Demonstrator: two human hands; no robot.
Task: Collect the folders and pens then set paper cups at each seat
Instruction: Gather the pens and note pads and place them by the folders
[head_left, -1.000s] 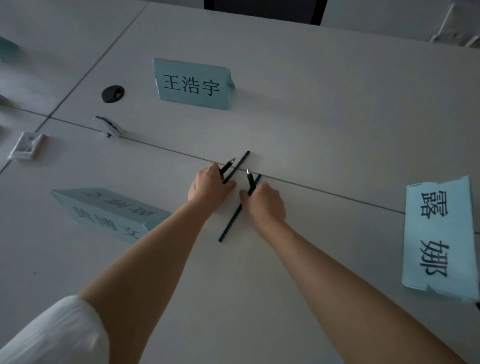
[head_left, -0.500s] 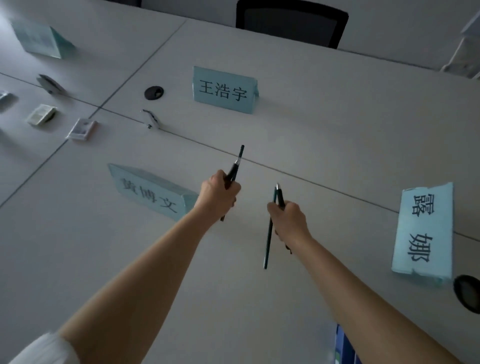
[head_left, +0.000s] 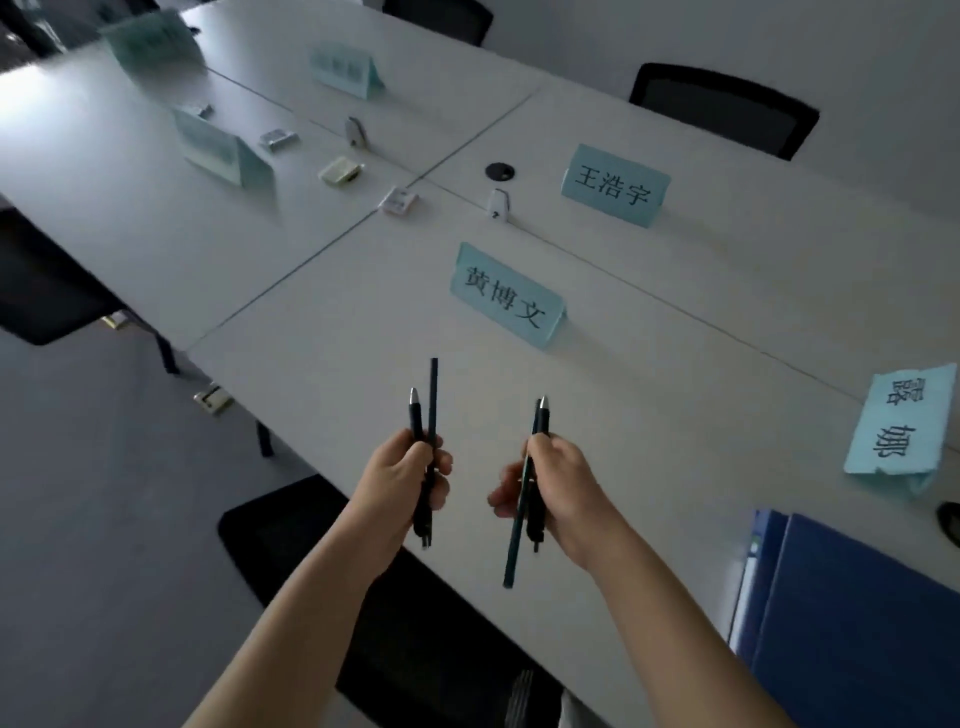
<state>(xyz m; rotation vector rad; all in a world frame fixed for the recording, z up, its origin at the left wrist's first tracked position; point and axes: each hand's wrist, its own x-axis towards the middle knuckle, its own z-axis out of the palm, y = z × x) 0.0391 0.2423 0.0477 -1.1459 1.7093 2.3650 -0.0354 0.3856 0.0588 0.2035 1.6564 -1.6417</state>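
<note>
Both hands had been lifted clear of the table (head_left: 332, 322) since the earlier frames, where they had been pressed on the pens at the centre seam, and the view had been swung so that more of the table's far left stretch was taken in. The left hand (head_left: 402, 480) was seen clenched around a dark pen (head_left: 415, 415) and a thin dark pencil (head_left: 433, 395), both held nearly upright with their tips toward 12 o'clock. The right hand (head_left: 561, 493) was wrapped around a second pen (head_left: 540, 421) and a second pencil (head_left: 515, 540), the latter slanted down toward 7 o'clock (its lower end hung well below the fist). A blue folder (head_left: 852, 613) was found lying at the table's near edge, at 4 o'clock from the right hand. Pale blue name cards were set about: one (head_left: 506, 296) at 12 o'clock just beyond the hands, another (head_left: 615, 186) farther off at 1 o'clock, a third (head_left: 898, 423) at 3 o'clock. A black chair (head_left: 722, 106) was drawn up at the far side.
</note>
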